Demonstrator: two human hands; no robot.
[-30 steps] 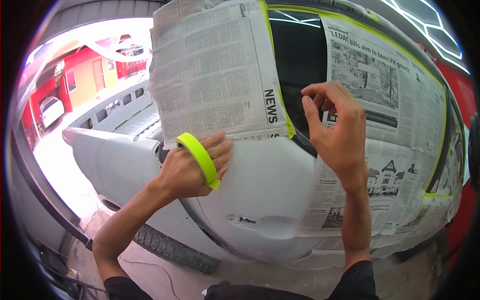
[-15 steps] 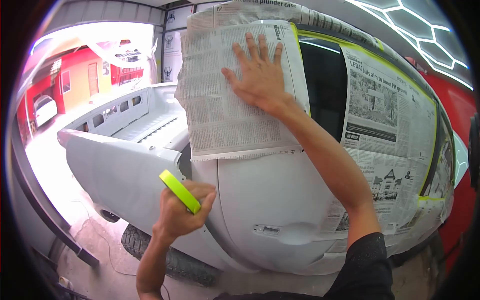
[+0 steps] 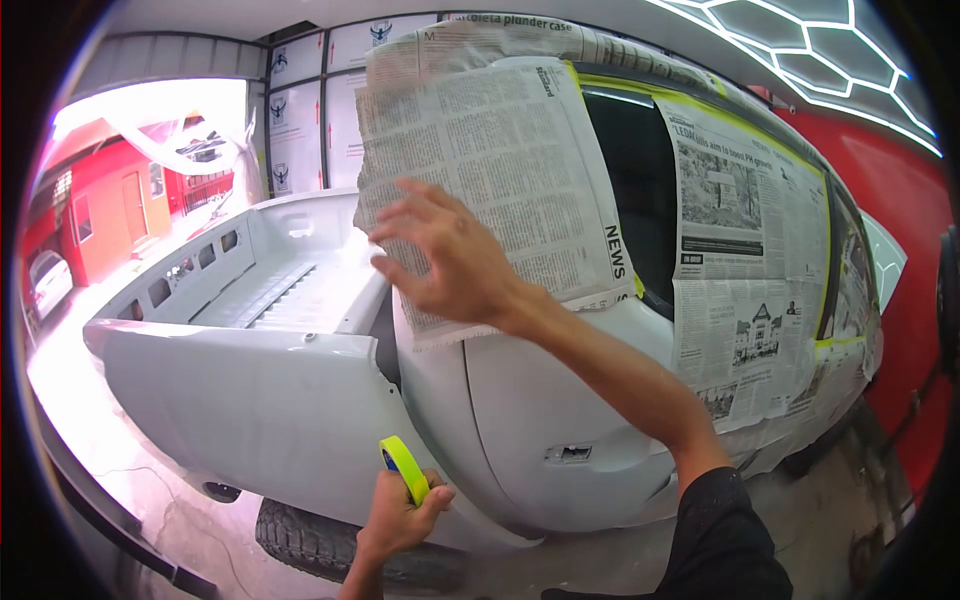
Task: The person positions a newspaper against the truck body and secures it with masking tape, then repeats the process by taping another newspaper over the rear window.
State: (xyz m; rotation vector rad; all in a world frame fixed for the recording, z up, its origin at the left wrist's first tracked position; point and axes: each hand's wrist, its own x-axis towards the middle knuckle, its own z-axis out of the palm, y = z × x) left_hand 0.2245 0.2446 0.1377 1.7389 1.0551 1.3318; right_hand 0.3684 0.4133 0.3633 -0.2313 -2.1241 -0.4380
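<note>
My left hand [image 3: 402,515] is closed around a roll of bright yellow-green masking tape [image 3: 420,478], low in front of the truck's side. A newspaper sheet [image 3: 500,150] covers the rear part of the cab, its top and right edge beside yellow-green tape. My right hand [image 3: 440,250], slightly blurred, overlaps the sheet's lower left with its fingers apart and nothing in them. Right of that sheet shows a dark strip of window [image 3: 640,170]. Another newspaper sheet [image 3: 735,215] is taped over the front door's window area.
The pale pickup body has an open bed [image 3: 265,290] at the left and a door-handle recess [image 3: 575,454] below the newspaper. A rear tire [image 3: 310,540] stands beneath the side panel. A red wall [image 3: 870,160] is at the right, and a bright doorway opens at the far left.
My right hand has moved down and left from the sheet's upper part. The sheet's lower right corner, printed NEWS, now shows. My left hand with the tape sits lower, and the view has shifted.
</note>
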